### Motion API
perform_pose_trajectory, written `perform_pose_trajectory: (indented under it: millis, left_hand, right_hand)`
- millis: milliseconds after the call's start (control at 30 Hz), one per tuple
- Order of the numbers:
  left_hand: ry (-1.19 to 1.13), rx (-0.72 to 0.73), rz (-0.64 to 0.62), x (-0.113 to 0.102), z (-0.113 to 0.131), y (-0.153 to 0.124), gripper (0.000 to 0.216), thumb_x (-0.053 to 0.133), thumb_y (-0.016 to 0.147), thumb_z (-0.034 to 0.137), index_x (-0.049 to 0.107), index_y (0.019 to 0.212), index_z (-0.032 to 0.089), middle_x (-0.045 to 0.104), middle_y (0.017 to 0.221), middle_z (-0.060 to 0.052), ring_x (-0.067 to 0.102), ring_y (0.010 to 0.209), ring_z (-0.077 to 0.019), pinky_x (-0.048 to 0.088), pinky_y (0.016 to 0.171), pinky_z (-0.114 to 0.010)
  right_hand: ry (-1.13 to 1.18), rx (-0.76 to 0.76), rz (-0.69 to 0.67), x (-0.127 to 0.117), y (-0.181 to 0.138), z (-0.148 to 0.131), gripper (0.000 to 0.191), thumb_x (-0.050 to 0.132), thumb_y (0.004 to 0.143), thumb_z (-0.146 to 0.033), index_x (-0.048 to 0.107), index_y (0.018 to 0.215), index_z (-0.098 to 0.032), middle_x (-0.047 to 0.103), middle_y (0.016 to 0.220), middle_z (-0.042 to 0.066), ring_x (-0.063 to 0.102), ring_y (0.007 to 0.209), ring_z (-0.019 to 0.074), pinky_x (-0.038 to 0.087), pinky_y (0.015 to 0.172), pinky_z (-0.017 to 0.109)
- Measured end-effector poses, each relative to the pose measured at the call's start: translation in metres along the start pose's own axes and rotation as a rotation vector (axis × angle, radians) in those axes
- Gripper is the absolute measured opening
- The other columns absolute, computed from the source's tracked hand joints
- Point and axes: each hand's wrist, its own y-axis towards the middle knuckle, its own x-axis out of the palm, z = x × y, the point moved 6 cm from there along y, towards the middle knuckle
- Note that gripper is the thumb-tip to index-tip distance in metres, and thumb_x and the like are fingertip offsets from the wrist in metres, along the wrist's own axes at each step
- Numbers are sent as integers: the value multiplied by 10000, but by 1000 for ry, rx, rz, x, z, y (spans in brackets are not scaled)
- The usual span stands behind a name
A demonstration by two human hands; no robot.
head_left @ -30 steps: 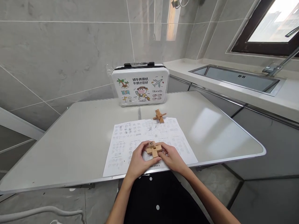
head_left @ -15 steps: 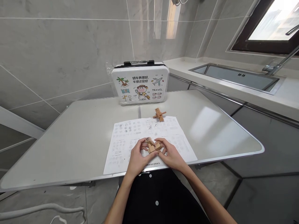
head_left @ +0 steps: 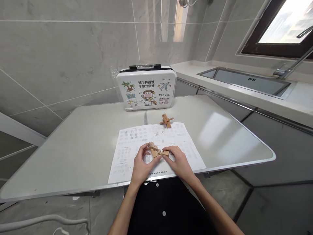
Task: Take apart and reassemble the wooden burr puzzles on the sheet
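Note:
Several notched wooden puzzle pieces are fitted together at an angle above the printed sheet, gripped by the fingers and thumb of my left hand. My right hand pinches another wooden puzzle piece at its right side; its left end meets or nearly meets the others, and I cannot tell whether they are joined. A dark mark shows on the upper left piece. Beyond my hands, an assembled wooden burr puzzle rests at the far edge of the paper sheet, which carries small printed diagrams.
A white cartoon-printed case with a black handle stands upright at the back of the folding table, against the tiled wall. To the right runs a counter with a sink and a tap.
My left hand has shifted slightly left with its pieces, which are tilted more now. The piece in my right hand sits more apart from them and lies more level.

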Motion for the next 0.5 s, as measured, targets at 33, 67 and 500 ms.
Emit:
perform_pose_trajectory:
  millis: [33, 67, 500]
  left_hand:
    - [16, -5, -13, 0, 0, -1, 650, 861, 833, 460, 581, 1382, 255, 688, 1380, -94, 654, 1221, -277, 503, 1074, -419]
    - [34, -10, -31, 0, -1, -1, 664, 868, 826, 468, 581, 1389, 265, 679, 1392, -88, 646, 1218, -278, 499, 1075, -423]
    - [65, 112, -185, 8, 20, -4, 591, 924, 783, 411, 646, 1295, 313, 646, 1360, -68, 612, 1249, -294, 482, 1073, -443]
  right_hand:
    - [-5, -3, 0, 1, 0, 0, 132, 639, 999, -271, 688, 1121, -262, 746, 1122, 91, 639, 1107, 310, 528, 950, 465]
    - [-7, -6, 0, 1, -1, 1, 143, 640, 996, -269, 688, 1131, -262, 745, 1130, 95, 637, 1129, 318, 531, 964, 479]
    - [111, -129, 5, -4, 0, -5, 183, 643, 1031, -326, 728, 1186, -279, 685, 1256, 108, 613, 1239, 310, 540, 1055, 505]
